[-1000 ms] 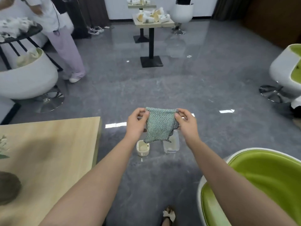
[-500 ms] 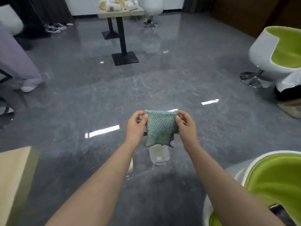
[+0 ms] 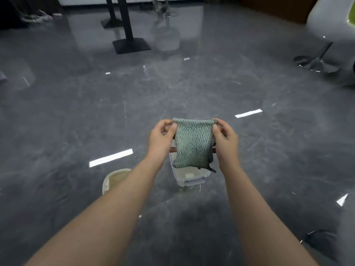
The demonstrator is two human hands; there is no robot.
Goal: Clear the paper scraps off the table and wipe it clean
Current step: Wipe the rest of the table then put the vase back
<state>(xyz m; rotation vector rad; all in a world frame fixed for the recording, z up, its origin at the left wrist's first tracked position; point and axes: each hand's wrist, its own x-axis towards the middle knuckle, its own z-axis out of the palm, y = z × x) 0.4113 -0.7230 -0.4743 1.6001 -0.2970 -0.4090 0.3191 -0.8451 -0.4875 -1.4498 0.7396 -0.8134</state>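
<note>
In the middle of the frame, the left hand (image 3: 161,138) and right hand (image 3: 225,138) pinch the green cloth's (image 3: 193,144) top corners. It looks ready for wiping; next it must go to the table, which is out of sight.

A single head-worn camera looks forward and down over both forearms, close above the fingers (image 3: 217,129) (wide-angle, so edges bow). Beyond the fingers the grey floor (image 3: 192,89) stretches away; below them sits a clear container (image 3: 190,177), nearer the lens. No second view shares the scene.
</note>
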